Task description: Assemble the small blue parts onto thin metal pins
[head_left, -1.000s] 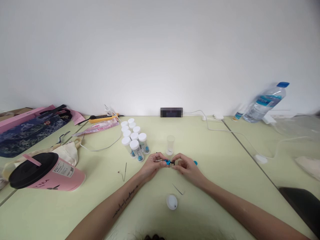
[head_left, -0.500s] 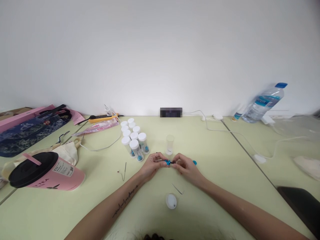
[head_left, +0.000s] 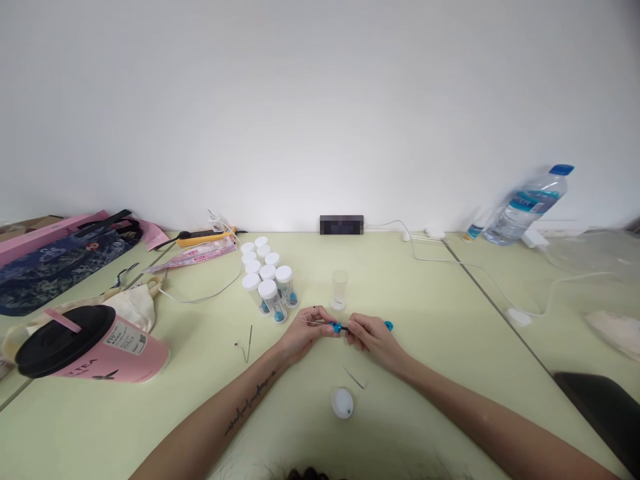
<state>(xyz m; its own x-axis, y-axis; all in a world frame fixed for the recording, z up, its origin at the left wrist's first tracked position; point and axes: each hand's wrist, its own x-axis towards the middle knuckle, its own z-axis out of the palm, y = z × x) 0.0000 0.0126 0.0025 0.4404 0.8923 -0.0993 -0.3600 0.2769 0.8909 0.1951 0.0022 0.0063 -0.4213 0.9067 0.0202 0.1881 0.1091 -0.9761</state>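
Observation:
Between the thumb and fingers of my left hand [head_left: 306, 332] is a small blue metal part [head_left: 337, 327], with thin wires running back over the hand. My right hand [head_left: 373, 337] pinches a slim black piece [head_left: 345, 328] whose tip meets the blue part; its exact kind is too small to tell. Just beyond my hands stands an open clear vial [head_left: 339, 291] with something small at its bottom. Another blue piece [head_left: 389, 325] lies beside my right hand. Nearer to me are a bent hex key [head_left: 355, 377] and a white cap [head_left: 343, 403] holding a tiny item.
Several white-capped vials [head_left: 268, 291] with blue parts inside stand in a cluster at left. A thin wire-like piece [head_left: 249, 345] lies near my left forearm. Farther left is a pink tea cup [head_left: 125, 353]; a water bottle [head_left: 525, 208] leans at the back right.
My right hand has shifted slightly and its fingers have turned and closed more around the black piece, more of which shows beside the blue part. My left hand is nearly still.

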